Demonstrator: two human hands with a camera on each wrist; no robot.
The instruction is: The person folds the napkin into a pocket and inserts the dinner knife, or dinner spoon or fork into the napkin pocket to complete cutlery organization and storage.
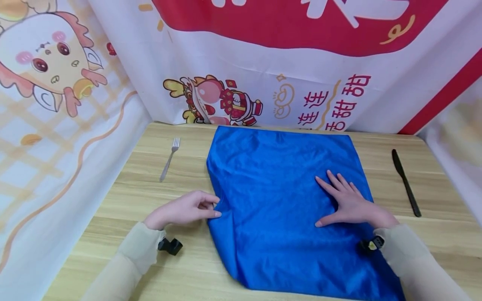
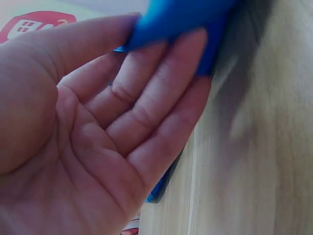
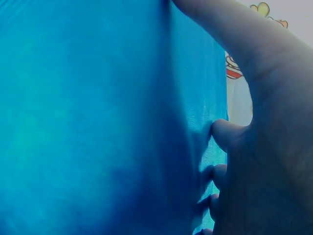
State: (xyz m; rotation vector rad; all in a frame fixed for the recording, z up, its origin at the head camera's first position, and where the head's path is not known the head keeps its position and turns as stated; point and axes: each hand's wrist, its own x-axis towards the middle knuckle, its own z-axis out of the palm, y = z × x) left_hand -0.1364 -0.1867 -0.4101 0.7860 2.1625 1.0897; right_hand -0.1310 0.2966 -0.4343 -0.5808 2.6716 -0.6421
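A shiny blue cloth (image 1: 278, 188) lies spread over the middle of the wooden table, lightly wrinkled. At its left edge my left hand (image 1: 190, 207) pinches the fabric between thumb and fingers, lifting a small fold there. The left wrist view shows that edge of blue cloth (image 2: 181, 17) between the thumb and curled fingers of the left hand (image 2: 98, 122). My right hand (image 1: 348, 205) rests on the right part of the cloth with its fingers spread. In the right wrist view, thumb and fingertips of the right hand (image 3: 274, 98) touch the blue surface (image 3: 88, 107).
A metal fork (image 1: 170, 159) lies on the table (image 1: 124, 200) left of the cloth. To the right lies a black knife (image 1: 406, 182). Printed fabric (image 1: 233, 54) hangs behind the table, and another patterned sheet (image 1: 64, 138) borders its left side.
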